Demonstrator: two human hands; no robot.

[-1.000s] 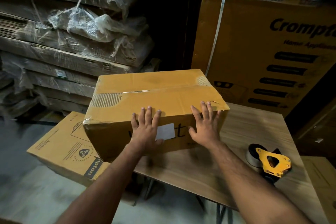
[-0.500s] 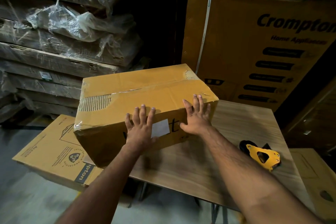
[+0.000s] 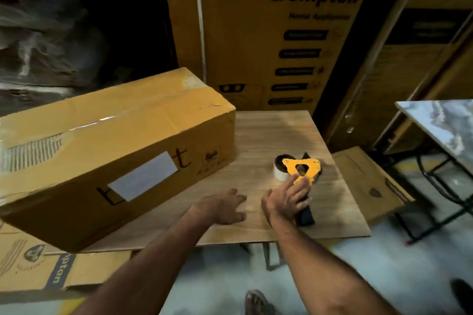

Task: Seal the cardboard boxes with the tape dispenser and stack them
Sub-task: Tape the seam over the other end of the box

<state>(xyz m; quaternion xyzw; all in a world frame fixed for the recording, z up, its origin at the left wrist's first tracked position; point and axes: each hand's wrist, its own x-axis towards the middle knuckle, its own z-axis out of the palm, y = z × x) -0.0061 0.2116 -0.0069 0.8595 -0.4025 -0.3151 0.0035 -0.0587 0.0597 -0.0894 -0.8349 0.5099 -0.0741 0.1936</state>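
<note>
Reaching over the tape dispenser, the right hand lies on its black handle with fingers spread toward the yellow frame; whether they have curled round it cannot be told through the blur. The left hand rests just beside it on the bench, fingers loose and grasping nothing. The dispenser lies flat near the bench's right edge, its tape roll at the far end. To the left, well apart from both hands, the cardboard box sits on the bench with its left end overhanging, clear tape along its top seam and a white label on its near side. Behind stands a tall Crompton carton.
</note>
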